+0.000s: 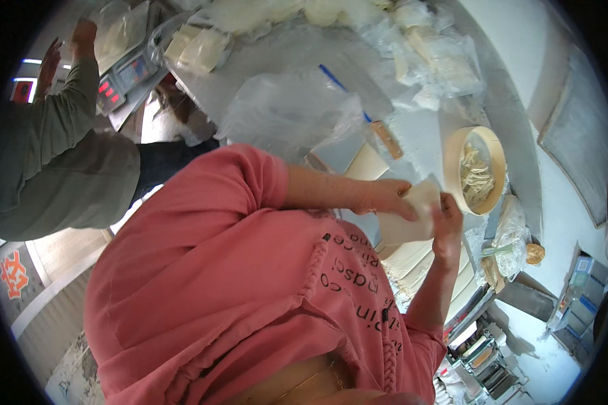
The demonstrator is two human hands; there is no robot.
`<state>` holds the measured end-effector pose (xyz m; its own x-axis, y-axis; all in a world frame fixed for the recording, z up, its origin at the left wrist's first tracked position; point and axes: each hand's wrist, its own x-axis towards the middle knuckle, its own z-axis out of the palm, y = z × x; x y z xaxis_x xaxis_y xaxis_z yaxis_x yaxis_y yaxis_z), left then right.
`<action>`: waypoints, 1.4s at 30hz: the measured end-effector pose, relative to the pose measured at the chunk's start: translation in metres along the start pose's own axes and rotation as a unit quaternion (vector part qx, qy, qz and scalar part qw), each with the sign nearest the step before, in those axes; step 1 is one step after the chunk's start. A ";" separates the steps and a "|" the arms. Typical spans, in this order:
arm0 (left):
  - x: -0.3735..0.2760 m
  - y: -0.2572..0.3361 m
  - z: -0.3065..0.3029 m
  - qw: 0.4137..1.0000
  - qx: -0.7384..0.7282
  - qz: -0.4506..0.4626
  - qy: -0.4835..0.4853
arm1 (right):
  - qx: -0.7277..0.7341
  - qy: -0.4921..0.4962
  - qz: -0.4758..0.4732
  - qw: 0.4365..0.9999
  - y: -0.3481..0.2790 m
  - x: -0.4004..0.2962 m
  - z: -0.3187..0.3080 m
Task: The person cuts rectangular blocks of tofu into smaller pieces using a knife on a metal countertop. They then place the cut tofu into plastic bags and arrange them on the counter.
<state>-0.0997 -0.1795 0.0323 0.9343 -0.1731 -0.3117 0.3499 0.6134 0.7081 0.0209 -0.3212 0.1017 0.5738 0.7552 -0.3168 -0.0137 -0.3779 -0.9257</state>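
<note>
My left hand (385, 197) pinches one side of a thin, pale, floury sheet (410, 225) that looks like dough. At its far edge, my right hand (447, 220) grips the same sheet with bent fingers. The sheet hangs between both hands, close to my chest; I cannot tell whether it is one layer or several. Beneath it, pale folded strips (453, 281) lie in rows, partly covered by my right forearm. A pale flat stack (366, 163) shows just beyond my left wrist. Past that, a knife's wooden handle (386, 139) rests on the worktop.
A round wooden-rimmed container (452, 169) of dough strips stands beyond my right hand. Clear plastic (289, 109) covers part of the worktop (263, 61). Bagged pale sheets (448, 66) line its far side. Another person (66, 157) stands at left beside a digital scale (114, 96).
</note>
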 end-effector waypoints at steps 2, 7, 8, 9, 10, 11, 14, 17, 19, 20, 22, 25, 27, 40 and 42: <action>-0.025 0.007 -0.005 0.999 -0.019 0.025 0.036 | 0.215 0.037 0.065 0.974 0.023 0.008 0.007; -0.094 -0.002 -0.046 0.973 0.039 0.121 0.193 | 0.654 -0.114 0.080 0.744 0.046 -0.001 0.123; -0.100 -0.004 -0.054 0.966 0.031 0.124 0.224 | 0.630 -0.064 0.162 0.757 0.038 0.004 0.133; -0.110 -0.004 -0.060 0.959 0.022 0.126 0.254 | 0.584 -0.079 0.147 0.795 0.043 0.010 0.144; -0.117 -0.001 -0.067 0.951 0.014 0.130 0.281 | 0.535 -0.090 0.129 0.830 0.044 0.019 0.156; -0.125 0.000 -0.076 0.942 0.060 0.106 0.311 | 0.462 -0.085 0.110 0.876 0.038 0.023 0.167; -0.145 0.010 -0.125 0.913 0.165 0.080 0.364 | 0.223 -0.068 0.040 0.972 0.012 0.045 0.194; -0.143 -0.022 -0.242 0.867 0.304 0.127 0.374 | 0.261 -0.207 0.221 0.917 -0.002 0.075 0.209; -0.130 -0.007 -0.273 0.887 0.195 0.090 0.408 | 0.335 -0.200 0.283 0.876 0.005 0.103 0.236; -0.127 0.000 -0.278 0.896 0.126 0.095 0.414 | 0.379 -0.189 0.305 0.853 0.008 0.121 0.252; -0.121 0.009 -0.290 0.897 0.039 0.151 0.413 | 0.447 -0.125 0.260 0.847 0.017 0.166 0.282; -0.114 0.020 -0.305 0.878 -0.036 0.176 0.444 | 0.443 -0.036 0.085 0.892 0.057 0.233 0.294; -0.125 0.035 -0.297 0.838 -0.113 0.064 0.530 | 0.274 0.042 0.168 0.946 0.047 0.238 0.281; -0.174 0.073 -0.254 0.857 -0.155 0.046 0.489 | 0.406 -0.117 0.226 0.878 0.038 0.215 0.301; -0.172 0.068 -0.259 0.848 -0.124 0.044 0.514 | 0.351 -0.080 0.208 0.909 0.058 0.221 0.310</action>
<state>-0.2547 0.0911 -0.0300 0.3586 0.5665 -0.7420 0.1379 0.7539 0.6423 -0.1066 -0.0100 -0.0863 0.2725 0.7146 -0.6442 -0.7546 -0.2566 -0.6039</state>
